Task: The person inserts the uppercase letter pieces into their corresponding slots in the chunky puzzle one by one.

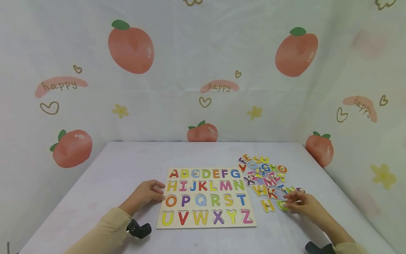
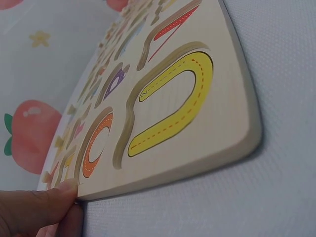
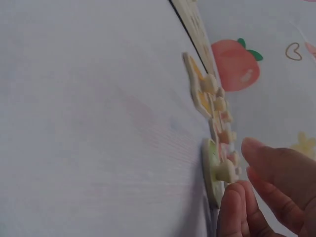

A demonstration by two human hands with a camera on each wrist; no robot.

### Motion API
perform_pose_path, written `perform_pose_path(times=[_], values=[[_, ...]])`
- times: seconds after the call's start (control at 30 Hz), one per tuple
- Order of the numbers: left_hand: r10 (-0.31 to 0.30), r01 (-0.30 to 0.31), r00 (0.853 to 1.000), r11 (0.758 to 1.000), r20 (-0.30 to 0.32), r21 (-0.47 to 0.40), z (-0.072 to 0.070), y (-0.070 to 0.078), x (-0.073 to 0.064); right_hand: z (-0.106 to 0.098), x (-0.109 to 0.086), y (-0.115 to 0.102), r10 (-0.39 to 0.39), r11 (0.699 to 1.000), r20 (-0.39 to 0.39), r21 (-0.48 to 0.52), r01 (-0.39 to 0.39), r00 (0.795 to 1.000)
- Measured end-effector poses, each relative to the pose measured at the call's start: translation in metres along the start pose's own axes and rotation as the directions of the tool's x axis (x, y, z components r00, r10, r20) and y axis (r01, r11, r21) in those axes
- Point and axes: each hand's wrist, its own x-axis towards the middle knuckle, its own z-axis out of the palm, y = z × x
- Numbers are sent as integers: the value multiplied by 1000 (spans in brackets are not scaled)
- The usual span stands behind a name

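A wooden alphabet puzzle board [image 1: 206,206] with letter recesses lies on the table. Knobbed A [image 1: 172,175], B and C pieces sit in its top row. My left hand [image 1: 147,194] holds the board's left edge, the thumb [image 2: 47,200] on top and a finger against the side. At the board's right, my right hand [image 1: 301,204] hovers at a green letter D piece [image 1: 281,205]. In the right wrist view, thumb and fingertips stand apart around the D's wooden knob [image 3: 227,171], without a visible grip. Beside the D lies a yellow H piece [image 1: 268,206].
Several loose knobbed letter pieces lie in a cluster right of the board, among them a W [image 1: 259,190], a red K [image 1: 272,193] and an orange O [image 1: 282,169]. A printed cloth backdrop [image 1: 177,106] rises behind the white table [image 1: 133,158].
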Motion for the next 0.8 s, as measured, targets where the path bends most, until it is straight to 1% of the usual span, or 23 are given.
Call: perform_pose_path(times=[0.17, 0.6, 0.8], values=[[-5, 5, 1000, 1000, -1, -9, 0, 1, -1, 5, 0, 1, 65, 997, -31, -27, -66, 997], [8, -8, 1000, 1000, -2, 1, 1, -3, 2, 15, 3, -1, 91, 990, -124, -98, -103, 988], [12, -12, 1000, 1000, -3, 7, 0, -4, 2, 16, 3, -3, 110, 984, -145, -125, -129, 983]])
